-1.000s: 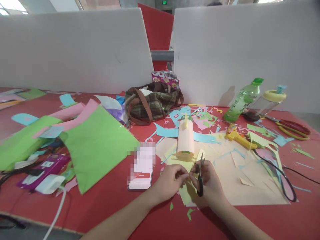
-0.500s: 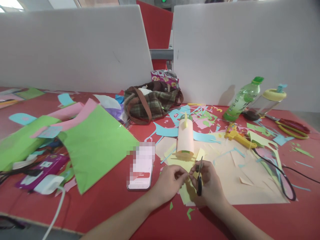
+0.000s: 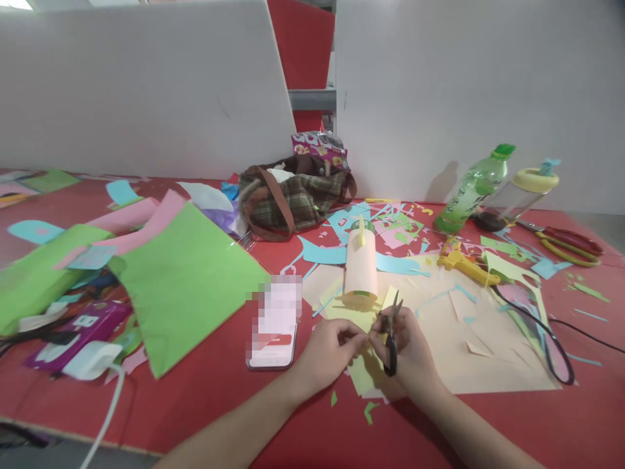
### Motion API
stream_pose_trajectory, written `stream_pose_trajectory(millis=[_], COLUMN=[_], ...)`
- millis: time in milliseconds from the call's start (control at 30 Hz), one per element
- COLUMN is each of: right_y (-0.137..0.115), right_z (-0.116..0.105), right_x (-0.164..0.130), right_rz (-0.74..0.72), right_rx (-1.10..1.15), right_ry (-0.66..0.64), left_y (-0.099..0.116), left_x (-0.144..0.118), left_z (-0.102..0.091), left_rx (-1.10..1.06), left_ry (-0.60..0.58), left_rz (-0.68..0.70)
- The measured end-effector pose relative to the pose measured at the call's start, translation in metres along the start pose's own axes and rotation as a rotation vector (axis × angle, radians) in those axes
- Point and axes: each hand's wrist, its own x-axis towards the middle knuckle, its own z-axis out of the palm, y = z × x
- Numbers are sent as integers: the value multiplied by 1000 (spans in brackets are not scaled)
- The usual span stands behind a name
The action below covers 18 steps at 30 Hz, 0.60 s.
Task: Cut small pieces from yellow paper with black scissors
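My right hand (image 3: 410, 355) grips black-handled scissors (image 3: 391, 335), blades pointing up and slightly apart. My left hand (image 3: 328, 355) pinches a small yellow paper piece (image 3: 365, 343) between thumb and fingers, right against the right hand. Both hands rest over a pale yellow sheet (image 3: 364, 374) on the red table (image 3: 219, 397). Just beyond the hands stands a paper-wrapped bottle (image 3: 361, 268), peach-coloured with a yellow strip on top.
A phone (image 3: 273, 329) lies left of my hands. Green paper sheets (image 3: 185, 280), a plaid bag (image 3: 295, 198), a yellow glue gun (image 3: 461, 260) with black cord, two drink bottles (image 3: 471, 189), red-yellow scissors (image 3: 569, 242) and many paper scraps cover the table. White partitions (image 3: 146, 91) stand behind.
The hands stay together over the yellow sheet; the scissors' blades have opened a little. The view has tilted down slightly.
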Motion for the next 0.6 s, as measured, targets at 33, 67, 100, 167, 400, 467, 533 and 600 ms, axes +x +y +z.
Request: stream_pose_trajectory(millis=[33, 67, 100, 167, 400, 467, 533, 600], right_y=[-2, -5, -6, -9, -7, -7, -9, -11], right_z=[0, 0, -1, -1, -3, -4, -5, -5], right_x=[1, 1, 2, 2, 3, 4, 4, 5], right_rz=[24, 46, 64, 94, 153, 159, 154, 143], right_rx=[21, 44, 67, 100, 202, 214, 196, 165], right_ry=[-3, -9, -14, -20, -19, -6, 16, 45], left_y=[0, 0, 0, 2, -4, -4, -1, 6], left_x=[1, 1, 1, 1, 4, 5, 5, 2], left_z=[-1, -1, -2, -2, -2, -2, -4, -10], left_rx=[-40, -81, -120, -194, -429, -439, -380, -239], left_ry=[-5, -11, -19, -32, -68, -68, -47, -44], left_rz=[-8, -16, -30, -73, -160, -167, -170, -147])
